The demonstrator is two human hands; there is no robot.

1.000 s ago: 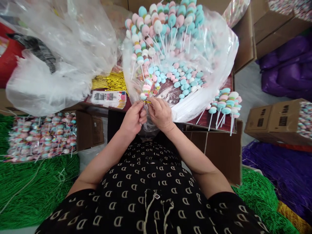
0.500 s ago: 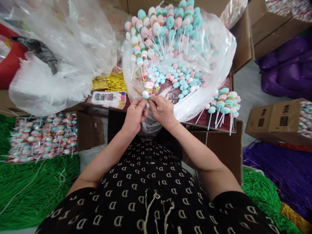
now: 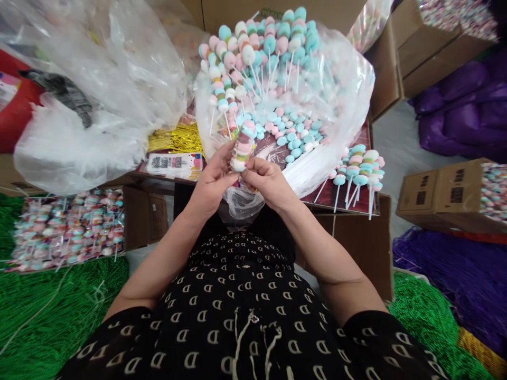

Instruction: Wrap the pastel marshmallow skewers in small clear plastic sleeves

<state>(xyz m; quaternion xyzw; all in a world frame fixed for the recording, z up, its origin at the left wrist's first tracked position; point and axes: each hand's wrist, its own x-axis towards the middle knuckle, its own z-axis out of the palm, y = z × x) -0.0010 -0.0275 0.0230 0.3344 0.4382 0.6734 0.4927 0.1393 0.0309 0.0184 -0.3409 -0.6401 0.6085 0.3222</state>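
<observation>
A bagged marshmallow skewer [image 3: 241, 150], pink, white and blue in a clear printed wrapper, stands upright between my hands at the table's front edge. My left hand [image 3: 215, 178] is closed around its left side, fingers behind it and thumb at the lower end. My right hand [image 3: 266, 179] pinches the bottom of the wrapper, where the stick is hidden by the fingers. Just beyond lie loose pastel marshmallows [image 3: 295, 132] inside a large clear plastic bag [image 3: 348, 100]. Many unwrapped marshmallow skewers [image 3: 261, 47] are piled behind them.
Gold twist ties [image 3: 176, 138] and a stack of printed bags [image 3: 174, 162] lie left of my hands. More skewers [image 3: 358, 169] rest at the table's right corner. A box of wrapped skewers [image 3: 71, 227] stands lower left, and cartons [image 3: 439, 190] stand at right.
My left hand has moved up from the wrapper's neck to grip the skewer's side. My right hand has shifted slightly, still at its lower end. The camera view has moved a little.
</observation>
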